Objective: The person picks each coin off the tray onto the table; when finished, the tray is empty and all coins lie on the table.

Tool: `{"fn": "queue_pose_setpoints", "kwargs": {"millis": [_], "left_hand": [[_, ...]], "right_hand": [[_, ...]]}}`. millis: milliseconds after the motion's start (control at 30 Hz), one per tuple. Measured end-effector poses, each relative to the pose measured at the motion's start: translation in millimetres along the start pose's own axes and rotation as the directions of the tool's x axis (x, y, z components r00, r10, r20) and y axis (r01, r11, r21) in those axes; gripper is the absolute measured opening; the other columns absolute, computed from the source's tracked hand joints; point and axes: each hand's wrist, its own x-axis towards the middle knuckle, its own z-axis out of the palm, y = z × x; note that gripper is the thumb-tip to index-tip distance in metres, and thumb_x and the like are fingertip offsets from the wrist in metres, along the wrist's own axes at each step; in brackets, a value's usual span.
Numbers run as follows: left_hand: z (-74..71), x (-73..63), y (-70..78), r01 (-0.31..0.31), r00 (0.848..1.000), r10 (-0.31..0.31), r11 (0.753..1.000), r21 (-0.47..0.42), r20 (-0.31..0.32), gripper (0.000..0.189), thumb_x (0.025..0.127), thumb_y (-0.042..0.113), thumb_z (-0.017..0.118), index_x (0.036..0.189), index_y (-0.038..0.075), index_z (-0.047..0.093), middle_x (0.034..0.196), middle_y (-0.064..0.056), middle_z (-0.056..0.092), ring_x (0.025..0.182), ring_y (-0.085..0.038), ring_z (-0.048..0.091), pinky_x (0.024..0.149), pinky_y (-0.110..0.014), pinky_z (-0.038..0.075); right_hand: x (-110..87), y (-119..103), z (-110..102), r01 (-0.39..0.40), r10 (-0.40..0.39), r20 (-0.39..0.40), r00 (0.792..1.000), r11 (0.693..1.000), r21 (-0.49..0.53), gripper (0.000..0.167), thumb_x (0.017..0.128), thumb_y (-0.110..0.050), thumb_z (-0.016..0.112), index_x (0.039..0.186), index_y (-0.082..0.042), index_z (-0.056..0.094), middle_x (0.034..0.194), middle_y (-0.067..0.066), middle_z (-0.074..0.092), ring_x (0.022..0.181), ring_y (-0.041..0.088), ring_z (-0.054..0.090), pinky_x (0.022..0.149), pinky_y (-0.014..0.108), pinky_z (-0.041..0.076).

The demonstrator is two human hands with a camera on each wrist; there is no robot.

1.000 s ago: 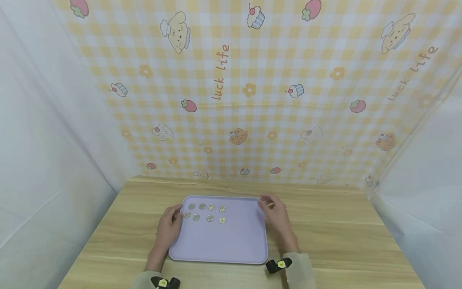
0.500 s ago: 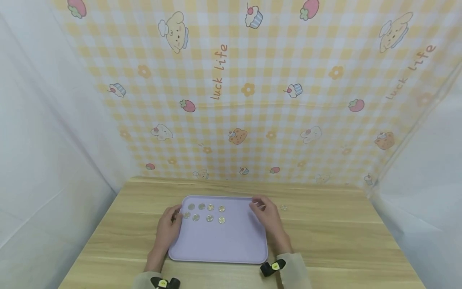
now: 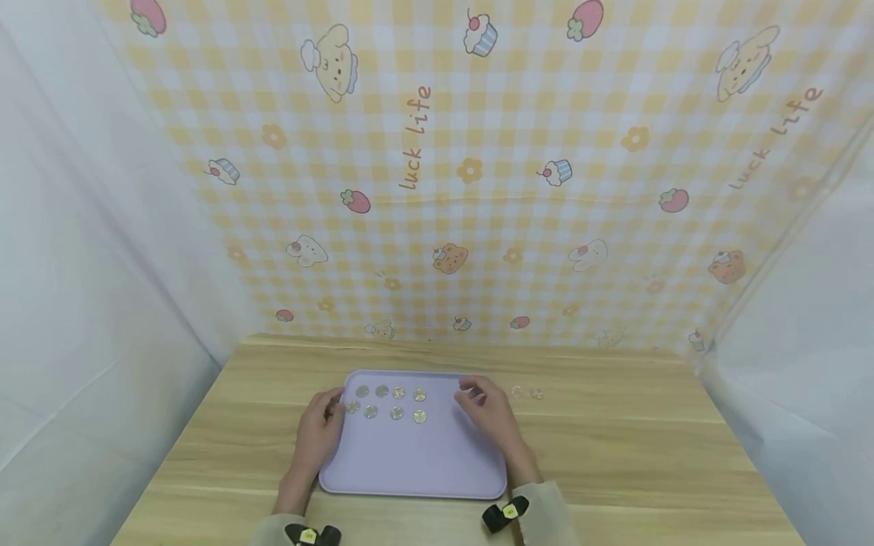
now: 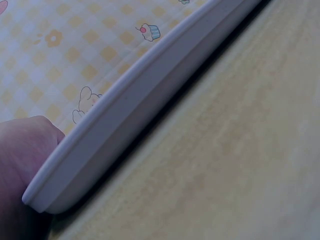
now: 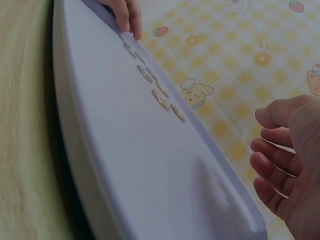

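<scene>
A shallow lilac tray [image 3: 410, 462] lies on the table, with several coins [image 3: 397, 412] laid in two rows over its back left part. My left hand [image 3: 321, 425] holds the tray by its left rim; in the right wrist view its fingertips [image 5: 134, 22] come over the edge near the coins. Above the right back part of the tray is my right hand [image 3: 488, 413], thumb and index finger bent towards each other. In the right wrist view its other fingers [image 5: 270, 167] are loosely bent. I cannot tell whether a coin is between thumb and index finger.
Two more small round pieces, one clear-looking [image 3: 517, 392] and one coin-like [image 3: 536, 393], lie on the wooden table [image 3: 635, 440] right of the tray. Behind stands a yellow checked cloth backdrop [image 3: 512, 227]; white cloth [image 3: 89, 303] walls both sides.
My right hand has moved left, from the tray's back right corner to over the tray. The two small pieces behind it have come into sight. My left hand and the coins have stayed put.
</scene>
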Motion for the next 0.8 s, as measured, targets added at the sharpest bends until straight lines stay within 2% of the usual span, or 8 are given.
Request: {"fn": "queue_pose_setpoints", "kwargs": {"millis": [200, 500, 800], "left_hand": [[0.4, -0.8, 0.8, 0.009, 1.000, -0.009, 1.000, -0.003, 0.007, 0.035, 0.100, 0.012, 0.054, 0.134, 0.003, 0.059, 0.115, -0.012, 0.063, 0.095, -0.019, 0.057, 0.081, -0.024, 0.051], [0.2, -1.0, 0.1, 0.026, 0.999, -0.026, 1.000, -0.007, 0.032, 0.036, 0.102, 0.014, 0.052, 0.136, 0.004, 0.057, 0.119, -0.012, 0.062, 0.100, -0.020, 0.057, 0.085, -0.027, 0.051], [-1.2, -1.8, 1.0, 0.031, 0.999, -0.031, 0.999, -0.014, 0.026, 0.036, 0.102, 0.015, 0.053, 0.135, 0.004, 0.058, 0.116, -0.011, 0.063, 0.098, -0.019, 0.057, 0.083, -0.026, 0.051]], "right_hand": [[-1.9, -2.7, 7.9, 0.019, -0.019, 0.045, 0.999, 1.000, -0.013, 0.026, 0.090, -0.019, 0.073, 0.112, -0.005, 0.069, 0.105, 0.005, 0.070, 0.092, 0.017, 0.063, 0.078, 0.024, 0.053], [-8.0, -11.5, 33.0, 0.059, -0.056, 0.070, 0.996, 0.997, -0.041, 0.023, 0.090, -0.019, 0.072, 0.109, -0.007, 0.070, 0.103, 0.005, 0.071, 0.089, 0.018, 0.065, 0.077, 0.025, 0.052], [-17.0, -16.5, 59.3, 0.141, -0.132, 0.086, 0.987, 0.985, -0.103, 0.026, 0.086, -0.024, 0.075, 0.107, -0.010, 0.070, 0.101, 0.002, 0.071, 0.087, 0.015, 0.064, 0.077, 0.027, 0.051]]}}
